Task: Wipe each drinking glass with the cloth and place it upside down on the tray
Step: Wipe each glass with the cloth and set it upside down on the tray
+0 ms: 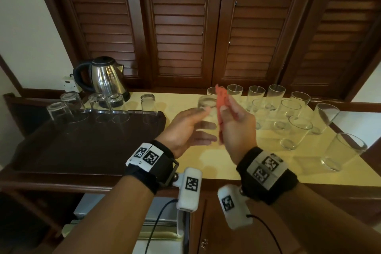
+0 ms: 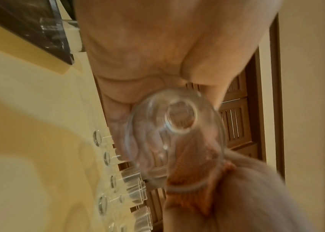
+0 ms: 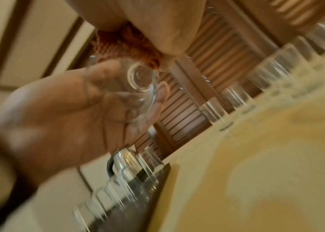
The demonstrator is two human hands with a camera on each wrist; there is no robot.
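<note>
Glass in hand: a clear drinking glass (image 1: 206,113) was held up above the counter, between the two hands, its thick base turned toward the left wrist camera (image 2: 179,119).
Left hand: the left hand (image 1: 185,128) cupped the glass from the side, fingers curled round its wall.
Cloth: an orange-red cloth (image 1: 221,107) stood bunched just to the right of the glass, touching it; in the left wrist view it lay against the rim end (image 2: 193,185).
Right hand: the right hand (image 1: 237,128) pinched the cloth between thumb and fingers.
Tray: a dark brown tray (image 1: 82,150) sat on the left part of the counter.
Glasses on tray: five glasses (image 1: 70,107) stood upside down along the tray's far edge.
Waiting glasses: upright glasses (image 1: 292,113) were grouped on the right of the counter, well apart from the tray.
Counter: the pale yellow counter (image 1: 247,163) carried them all.
Kettle: a steel kettle (image 1: 103,78) stood behind the tray.
Backdrop: dark wooden louvred doors (image 1: 181,27) rose behind the counter.
</note>
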